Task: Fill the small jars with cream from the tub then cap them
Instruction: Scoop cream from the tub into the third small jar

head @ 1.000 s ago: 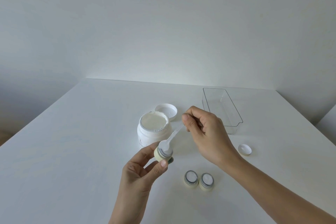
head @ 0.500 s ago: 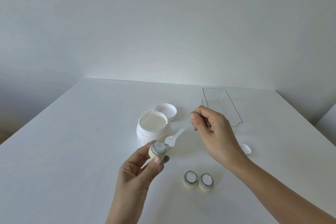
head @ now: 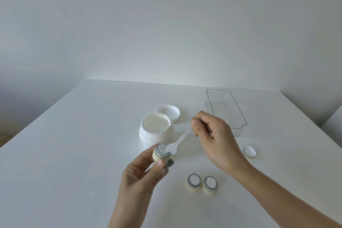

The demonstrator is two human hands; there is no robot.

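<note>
Pinched between thumb and fingertips of the left hand (head: 140, 177), a small cream-coloured jar (head: 161, 154) is held tilted above the white table (head: 74, 153), its mouth turned toward the right hand (head: 214, 140). That hand grips the handle of a small clear plastic spoon (head: 177, 142) between thumb and curled fingers, with the bowl resting at the jar's rim. The step looks like scraping cream off the spoon into the jar. To do it well, the bowl should be drawn against the inner lip so the cream wipes off inside rather than smearing the threads, and the jar should stay tipped only slightly so nothing slides out. The open tub (head: 156, 133) sits just behind, close enough for a short reach back. Two filled jars (head: 202, 184) stand uncapped near the wrist, touching each other; one small cap (head: 249, 152) lies to the right.
</note>
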